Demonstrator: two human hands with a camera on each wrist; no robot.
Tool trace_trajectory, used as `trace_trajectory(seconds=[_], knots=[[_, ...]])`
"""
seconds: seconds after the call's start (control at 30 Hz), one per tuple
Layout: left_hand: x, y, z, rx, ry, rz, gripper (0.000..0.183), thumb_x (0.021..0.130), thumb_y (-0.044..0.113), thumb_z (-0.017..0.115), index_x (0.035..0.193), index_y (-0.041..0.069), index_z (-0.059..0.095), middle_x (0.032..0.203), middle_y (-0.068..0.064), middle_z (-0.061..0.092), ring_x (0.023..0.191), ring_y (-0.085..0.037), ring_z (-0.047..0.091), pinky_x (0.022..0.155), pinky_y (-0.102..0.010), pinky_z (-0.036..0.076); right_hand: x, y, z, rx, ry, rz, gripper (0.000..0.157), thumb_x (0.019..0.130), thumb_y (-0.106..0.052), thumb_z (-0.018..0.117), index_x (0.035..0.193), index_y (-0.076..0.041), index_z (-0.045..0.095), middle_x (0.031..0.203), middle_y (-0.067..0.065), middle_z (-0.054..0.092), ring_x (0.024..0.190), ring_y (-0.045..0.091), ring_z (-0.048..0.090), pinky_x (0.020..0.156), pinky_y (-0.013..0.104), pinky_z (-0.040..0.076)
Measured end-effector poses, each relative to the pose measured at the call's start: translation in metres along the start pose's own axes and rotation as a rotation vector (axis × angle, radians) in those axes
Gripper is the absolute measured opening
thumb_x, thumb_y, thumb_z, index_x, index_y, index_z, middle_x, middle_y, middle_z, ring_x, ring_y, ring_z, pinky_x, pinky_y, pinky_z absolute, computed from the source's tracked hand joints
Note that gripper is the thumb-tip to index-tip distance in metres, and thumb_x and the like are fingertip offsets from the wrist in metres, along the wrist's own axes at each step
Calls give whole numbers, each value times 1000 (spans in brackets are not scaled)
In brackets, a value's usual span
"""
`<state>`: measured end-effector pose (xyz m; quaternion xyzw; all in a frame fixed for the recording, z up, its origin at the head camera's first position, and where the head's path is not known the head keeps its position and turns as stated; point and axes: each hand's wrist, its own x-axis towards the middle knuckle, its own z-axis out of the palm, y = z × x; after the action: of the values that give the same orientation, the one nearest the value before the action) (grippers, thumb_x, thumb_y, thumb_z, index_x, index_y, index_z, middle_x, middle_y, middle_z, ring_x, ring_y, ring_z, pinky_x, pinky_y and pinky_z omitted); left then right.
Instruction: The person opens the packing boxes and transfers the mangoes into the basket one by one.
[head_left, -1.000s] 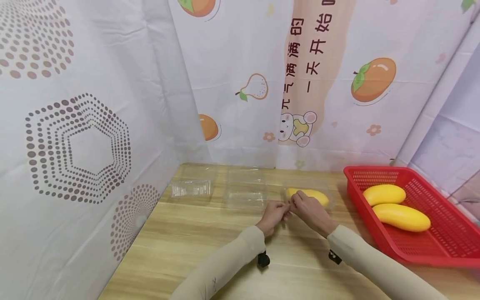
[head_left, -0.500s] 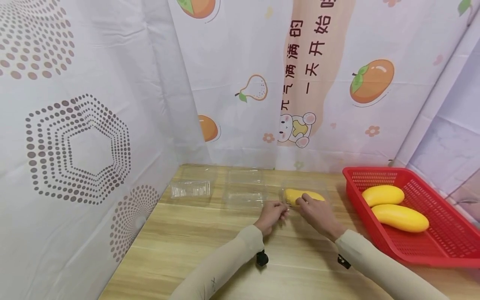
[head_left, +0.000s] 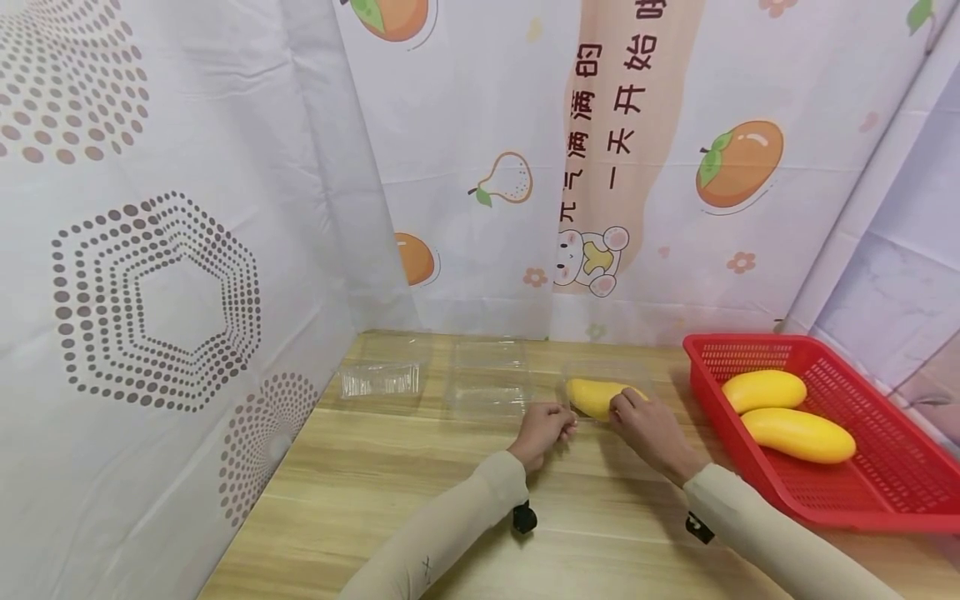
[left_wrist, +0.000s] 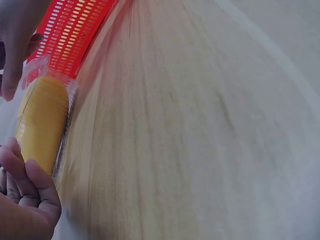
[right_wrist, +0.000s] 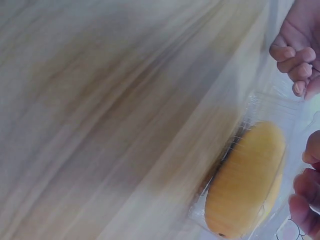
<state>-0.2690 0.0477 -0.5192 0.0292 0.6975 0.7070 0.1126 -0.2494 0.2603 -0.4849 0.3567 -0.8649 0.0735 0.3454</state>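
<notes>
A yellow mango (head_left: 596,396) lies in a clear plastic box (head_left: 570,371) toward the back of the wooden table. My left hand (head_left: 542,433) is at the box's near left corner, fingers curled, thumb and fingertips close together on the edge in the right wrist view. My right hand (head_left: 648,429) is over the near right part of the box, overlapping the mango's right end. In the right wrist view, the fingers (right_wrist: 305,195) of that hand stand apart beside the plastic, with a gap between them. The mango (right_wrist: 247,180) shows through the clear wall there.
A red basket (head_left: 772,492) with two mangoes (head_left: 798,433) stands on the right. Left of the working box, an opened clear box (head_left: 491,400) and another clear container (head_left: 381,379) sit on the table. Printed curtains hang behind and on the left.
My right hand has moved right along the box's near side, away from the left hand. More of the mango's left part shows. The left hand has barely moved.
</notes>
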Motion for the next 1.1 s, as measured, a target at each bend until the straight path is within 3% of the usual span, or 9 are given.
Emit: trace_trajectory(seconds=[0.17, 0.33, 0.4, 0.57, 0.67, 0.8, 1.0, 1.1], knots=[[-1, 0, 1, 11, 8, -2, 16, 96, 7, 66, 87, -3, 74, 83, -13, 73, 64, -9, 59, 57, -19, 48, 3, 2, -3, 106, 34, 53, 26, 71, 10, 80, 84, -4, 62, 81, 6, 54, 70, 21, 51, 56, 34, 51], [-1, 0, 2, 16, 18, -2, 16, 96, 7, 67, 90, -6, 74, 82, -13, 73, 63, -8, 58, 57, -19, 48, 5, 6, -5, 136, 33, 53, 7, 88, 0, 70, 87, -3, 63, 81, 6, 56, 69, 20, 53, 56, 34, 52], [-1, 1, 2, 11, 18, -2, 17, 97, 7, 66, 92, -6, 75, 83, -13, 74, 63, -8, 58, 57, -19, 49, 6, 7, -6, 136, 21, 55, 6, 89, 0, 69, 87, -2, 63, 81, 7, 57, 69, 20, 53, 56, 34, 52], [0, 0, 3, 2, 24, -8, 17, 98, 7, 65, 95, -7, 75, 85, -14, 74, 65, -9, 59, 58, -19, 49, 9, 8, -8, 136, -3, 88, 22, 75, 9, 77, 85, -4, 63, 81, 6, 58, 70, 18, 53, 57, 34, 52], [-1, 0, 4, -2, 31, -11, 17, 98, 7, 66, 95, -7, 75, 85, -14, 74, 65, -9, 59, 57, -19, 49, 11, 8, -8, 131, -9, 103, 25, 73, 9, 80, 84, -5, 63, 80, 5, 58, 70, 17, 53, 57, 33, 51], [-2, 1, 5, -10, 42, -11, 16, 96, 6, 67, 92, -7, 75, 85, -15, 74, 64, -9, 59, 57, -18, 49, 13, 8, -10, 128, -30, 111, 26, 73, 9, 81, 84, -5, 62, 80, 5, 58, 71, 17, 52, 57, 33, 51], [-1, 0, 4, -20, 44, -13, 14, 95, 5, 68, 90, -7, 74, 84, -15, 74, 62, -8, 58, 56, -18, 48, 15, 9, -14, 155, -86, 119, 13, 86, 2, 74, 86, -5, 62, 83, 6, 58, 73, 18, 55, 62, 35, 54], [0, 0, 4, -21, 45, -12, 13, 95, 5, 68, 88, -5, 74, 82, -13, 74, 62, -8, 59, 56, -18, 49, 19, 10, -16, 166, -76, 120, 16, 82, 5, 75, 86, -4, 63, 83, 7, 58, 73, 19, 56, 62, 35, 55]])
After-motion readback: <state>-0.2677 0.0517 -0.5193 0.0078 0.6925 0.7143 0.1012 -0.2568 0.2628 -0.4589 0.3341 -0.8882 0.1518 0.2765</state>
